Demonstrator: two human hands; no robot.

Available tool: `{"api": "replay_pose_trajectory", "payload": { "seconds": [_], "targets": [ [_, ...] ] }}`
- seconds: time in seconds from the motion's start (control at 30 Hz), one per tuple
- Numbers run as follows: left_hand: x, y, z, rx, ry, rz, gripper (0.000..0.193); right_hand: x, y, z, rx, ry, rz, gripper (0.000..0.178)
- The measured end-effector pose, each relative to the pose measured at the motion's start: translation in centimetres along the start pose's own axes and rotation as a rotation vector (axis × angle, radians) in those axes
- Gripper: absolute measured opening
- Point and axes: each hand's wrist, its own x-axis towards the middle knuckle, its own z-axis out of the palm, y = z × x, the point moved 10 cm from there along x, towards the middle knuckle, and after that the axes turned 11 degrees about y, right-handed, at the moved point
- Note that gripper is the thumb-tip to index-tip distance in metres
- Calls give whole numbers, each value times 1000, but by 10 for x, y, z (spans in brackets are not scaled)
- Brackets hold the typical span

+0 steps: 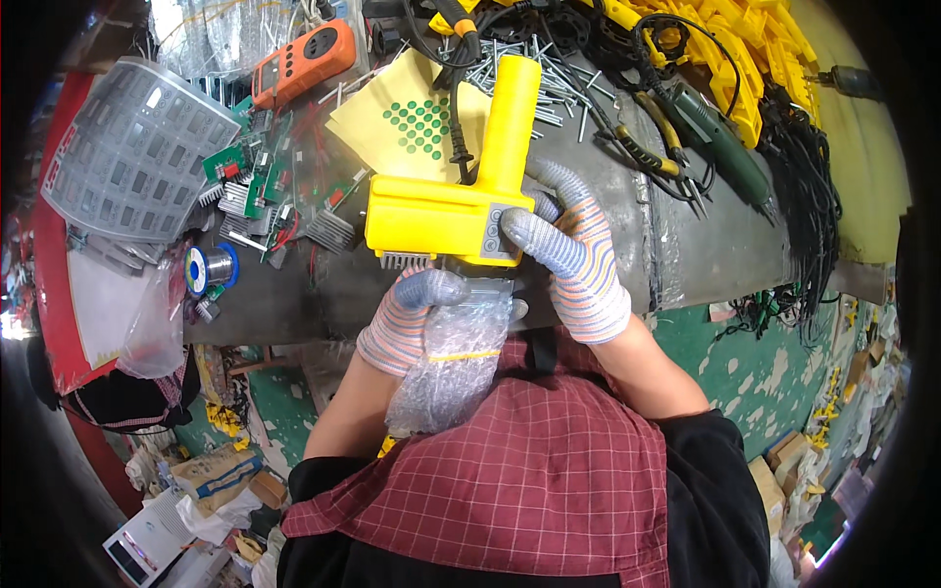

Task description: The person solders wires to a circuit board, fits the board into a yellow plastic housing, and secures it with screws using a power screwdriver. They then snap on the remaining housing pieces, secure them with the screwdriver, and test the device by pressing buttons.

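A yellow plastic tool housing (pixel 431 218) with a straight handle pointing away from me is held above the table's near edge. My right hand (pixel 578 240), in a striped knit glove, is closed round its right end, thumb against a grey button label (pixel 494 229). Below the housing hangs a bubble-wrapped part (pixel 456 363) with a yellow band round it; what is inside is hard to make out. My left hand (pixel 407 314), gloved alike, grips the wrap's upper end, next to metal fins under the housing. A black cord (pixel 458 132) lies behind the handle.
Cream sheet (pixel 363 122) with green round stickers lies beyond the housing. Screws (pixel 583 88), pliers (pixel 647 152) and a green power tool (pixel 720 142) lie right; yellow shells (pixel 735 59) pile behind. Left are an orange meter (pixel 304 64), circuit boards (pixel 260 186), a label sheet (pixel 147 147) and solder (pixel 211 269).
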Motion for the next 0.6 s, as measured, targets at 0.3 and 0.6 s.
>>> {"api": "replay_pose_trajectory", "payload": {
  "seconds": [0.3,0.6],
  "targets": [
    [-3,0,-13,65,150,69,65,1,3,0,6,32,24,61],
    [-4,-9,-16,47,193,13,60,5,4,-2,-55,38,-16,63]
  ]
}}
